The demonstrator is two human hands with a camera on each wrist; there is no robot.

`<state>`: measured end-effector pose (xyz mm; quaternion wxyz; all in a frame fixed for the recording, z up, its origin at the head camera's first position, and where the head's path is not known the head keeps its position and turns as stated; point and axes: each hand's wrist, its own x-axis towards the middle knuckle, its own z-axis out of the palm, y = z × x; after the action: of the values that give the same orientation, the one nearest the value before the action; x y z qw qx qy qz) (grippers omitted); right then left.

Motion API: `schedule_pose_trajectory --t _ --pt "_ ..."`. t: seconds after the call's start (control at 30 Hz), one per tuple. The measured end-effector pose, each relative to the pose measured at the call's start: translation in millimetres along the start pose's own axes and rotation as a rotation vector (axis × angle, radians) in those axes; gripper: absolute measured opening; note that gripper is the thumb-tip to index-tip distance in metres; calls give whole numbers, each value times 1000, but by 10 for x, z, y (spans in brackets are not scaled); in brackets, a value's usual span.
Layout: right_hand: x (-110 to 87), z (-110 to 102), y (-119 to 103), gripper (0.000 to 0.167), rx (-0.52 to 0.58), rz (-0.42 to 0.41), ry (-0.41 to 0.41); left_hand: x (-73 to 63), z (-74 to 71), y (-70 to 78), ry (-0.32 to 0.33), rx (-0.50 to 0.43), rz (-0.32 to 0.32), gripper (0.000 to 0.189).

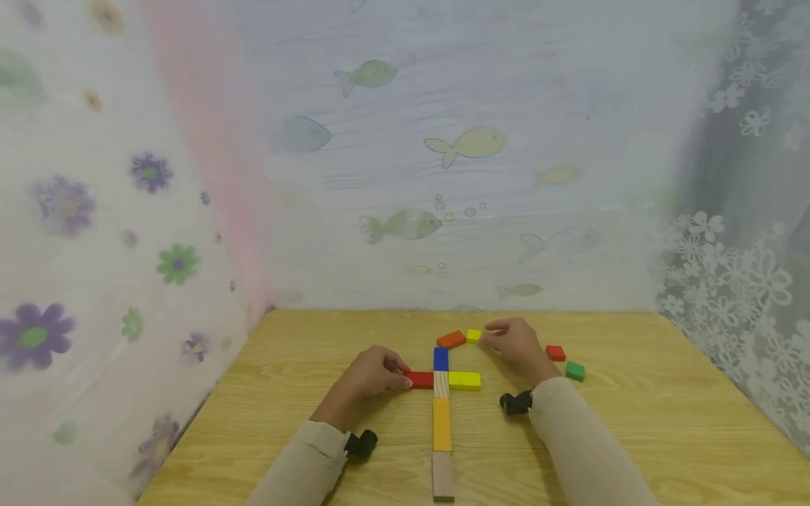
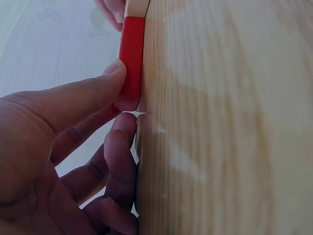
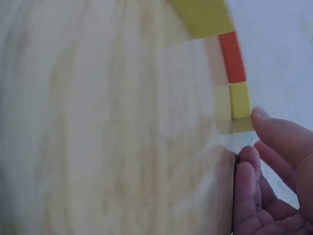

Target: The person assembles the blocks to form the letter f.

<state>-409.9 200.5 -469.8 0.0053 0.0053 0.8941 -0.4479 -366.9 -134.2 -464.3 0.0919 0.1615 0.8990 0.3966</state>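
My left hand (image 1: 370, 376) pinches the outer end of a red block (image 1: 420, 380) between thumb and forefinger; the left wrist view shows the thumb (image 2: 115, 73) on its side. This block lies flat against a pale wood-grain block (image 1: 441, 384). My right hand (image 1: 515, 344) holds a small yellow block (image 1: 473, 336) at its right end, thumb (image 3: 266, 120) on its edge and the other fingers curled below. An orange-red block (image 1: 451, 339) lies end to end with the small yellow one. A blue block (image 1: 440, 359) sits just below the orange-red one.
A longer yellow block (image 1: 465, 381) extends right from the wood-grain block. Below run an orange-yellow block (image 1: 441, 424) and a plain wooden block (image 1: 443, 476). Right of my right hand lie a loose red block (image 1: 555, 353) and green block (image 1: 575, 371) on the wooden table (image 1: 664, 436).
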Motion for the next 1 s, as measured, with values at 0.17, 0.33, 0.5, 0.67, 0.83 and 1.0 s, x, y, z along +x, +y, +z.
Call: schedule_pose_trajectory --t 0.17,0.33,0.5,0.67,0.83,1.0 --pt "20 -32 61 50 39 -11 -1 0 2 11 -5 -2 -3 16" --pt "37 -42 52 50 43 -2 -8 -6 -3 21 2 0 -6 16" --pt "22 -36 19 51 43 3 -14 -9 3 15 0 -4 -3 16" --pt "-2 -39 -23 57 22 -10 -10 -6 12 0 2 -7 -5 15" --pt "-63 -77 -51 58 -6 -56 10 -16 16 -2 -3 -13 -5 14" --pt "-153 -215 -97 53 -25 -123 61 -23 -5 8 -10 -20 5 14"
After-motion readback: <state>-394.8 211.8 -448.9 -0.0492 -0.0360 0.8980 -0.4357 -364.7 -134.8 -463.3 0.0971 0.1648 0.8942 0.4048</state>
